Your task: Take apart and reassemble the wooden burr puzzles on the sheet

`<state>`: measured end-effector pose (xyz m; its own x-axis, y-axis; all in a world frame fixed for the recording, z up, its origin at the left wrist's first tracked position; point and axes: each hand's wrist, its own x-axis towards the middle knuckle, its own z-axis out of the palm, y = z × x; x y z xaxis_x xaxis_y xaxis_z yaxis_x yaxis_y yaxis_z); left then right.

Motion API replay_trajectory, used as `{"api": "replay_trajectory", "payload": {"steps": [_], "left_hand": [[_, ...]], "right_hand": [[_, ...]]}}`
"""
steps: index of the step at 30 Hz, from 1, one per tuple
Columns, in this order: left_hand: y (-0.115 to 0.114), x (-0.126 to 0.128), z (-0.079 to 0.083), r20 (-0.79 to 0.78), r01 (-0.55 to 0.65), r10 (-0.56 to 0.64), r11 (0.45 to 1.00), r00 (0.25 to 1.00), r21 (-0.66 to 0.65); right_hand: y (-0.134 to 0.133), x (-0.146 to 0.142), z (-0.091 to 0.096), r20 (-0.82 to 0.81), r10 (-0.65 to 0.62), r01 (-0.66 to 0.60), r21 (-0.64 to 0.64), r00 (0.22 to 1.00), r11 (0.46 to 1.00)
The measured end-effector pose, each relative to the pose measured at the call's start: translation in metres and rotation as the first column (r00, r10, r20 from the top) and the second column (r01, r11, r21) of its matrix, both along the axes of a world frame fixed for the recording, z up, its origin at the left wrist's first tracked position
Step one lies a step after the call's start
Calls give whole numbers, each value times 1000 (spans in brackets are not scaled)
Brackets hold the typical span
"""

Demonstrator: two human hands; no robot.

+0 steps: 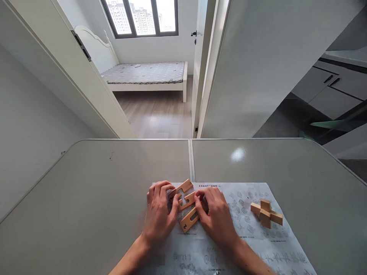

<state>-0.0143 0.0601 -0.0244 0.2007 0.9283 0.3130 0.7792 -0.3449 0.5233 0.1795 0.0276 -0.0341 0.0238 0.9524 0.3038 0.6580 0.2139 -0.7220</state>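
Note:
Three notched wooden puzzle pieces lie side by side at a slant between my hands, over a printed sheet [243, 244]. The upper wooden puzzle piece [185, 186] and the middle wooden puzzle piece [188, 199] have their notches facing each other. A black figure, seemingly a 2, marks the lower wooden puzzle piece [187, 223], which has a slot. My left hand [160, 210] is closed at the left ends of the upper and middle pieces, thumb below and fingers above. With thumb and fingertips, my right hand [215, 214] pinches the middle piece's right end and partly hides the lower piece.
An assembled cross-shaped wooden puzzle [265, 214] sits on the sheet to the right. The grey table [100, 198] has a seam down its middle and a raised rim. Beyond it are a doorway, a bed [146, 72] and an open door [199, 68].

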Motion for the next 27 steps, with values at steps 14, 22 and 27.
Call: {"api": "replay_trajectory", "payload": {"steps": [14,22,27], "left_hand": [[-8,5,13,-44,382,-386,921,922,-81],[-9,4,14,-17,375,-379,920,925,-113],[-9,6,13,-25,327,-328,943,944,-57]], "right_hand": [[1,0,0,-40,-27,26,-22,999,999],[1,1,-1,-83,-47,43,-45,995,998],[1,1,1,-125,-56,51,-45,991,998]]}}
